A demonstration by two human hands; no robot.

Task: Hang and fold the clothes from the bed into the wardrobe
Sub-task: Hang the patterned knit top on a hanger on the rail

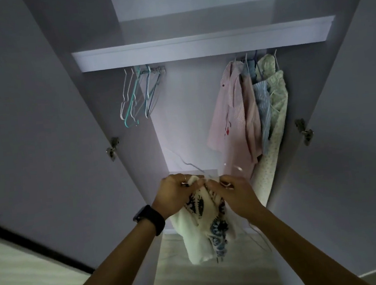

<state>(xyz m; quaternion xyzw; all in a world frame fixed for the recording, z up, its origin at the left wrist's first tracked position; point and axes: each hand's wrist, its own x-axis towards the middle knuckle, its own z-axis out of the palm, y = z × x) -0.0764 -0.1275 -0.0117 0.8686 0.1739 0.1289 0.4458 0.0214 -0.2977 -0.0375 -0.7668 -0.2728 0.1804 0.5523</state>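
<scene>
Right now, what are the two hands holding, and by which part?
Both the left hand and the right hand pinch the cream patterned garment at its bunched top edge; the rest hangs below. A thin wire hanger shows just above them.

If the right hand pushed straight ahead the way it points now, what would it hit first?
Likely the left hand: the right hand points inward across the cream patterned garment bunched between them. Depth is unclear.

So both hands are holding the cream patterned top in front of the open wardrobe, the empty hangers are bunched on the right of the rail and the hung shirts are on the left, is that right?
Not quite. In the head view the empty hangers are bunched on the left of the rail and the hung shirts are on the right. The rest stands: left hand and right hand hold the cream patterned top before the open wardrobe.
</scene>
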